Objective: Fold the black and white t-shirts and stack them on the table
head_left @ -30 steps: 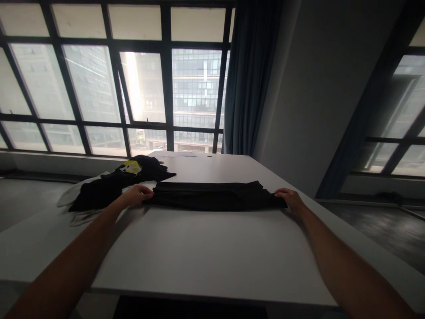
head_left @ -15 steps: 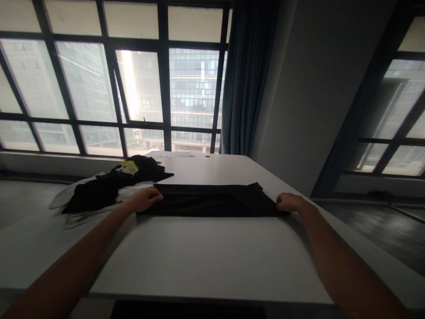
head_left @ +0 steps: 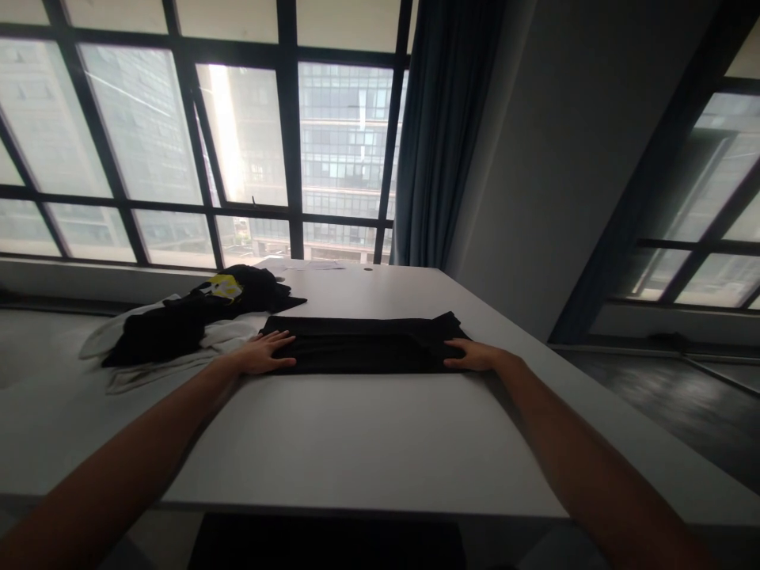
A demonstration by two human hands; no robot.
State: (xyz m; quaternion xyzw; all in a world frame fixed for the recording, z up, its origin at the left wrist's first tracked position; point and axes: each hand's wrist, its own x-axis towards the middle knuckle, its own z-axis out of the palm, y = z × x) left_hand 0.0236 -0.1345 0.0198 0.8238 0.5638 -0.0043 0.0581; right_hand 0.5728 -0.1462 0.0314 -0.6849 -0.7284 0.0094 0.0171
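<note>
A black garment (head_left: 362, 348), folded into a long flat strip, lies across the white table (head_left: 368, 443) in front of me. Its exact kind cannot be made out. My left hand (head_left: 267, 352) rests on the strip's left end with the fingers spread flat. On the right end lies my right hand (head_left: 475, 355), its fingers stretched out over the cloth and pointing inward. A corner of the fabric sticks up a little at the far right edge.
To the left is a loose heap of black and white clothes (head_left: 160, 328) with a yellow print on one piece. Some papers (head_left: 314, 265) lie at the table's far end. Behind stand windows and a blue curtain (head_left: 431, 158); the table's right edge slants away beside my right arm.
Both hands have let go of the garment's ends and opened flat on it. My right hand has moved inward to the left. The view has tilted slightly down.
</note>
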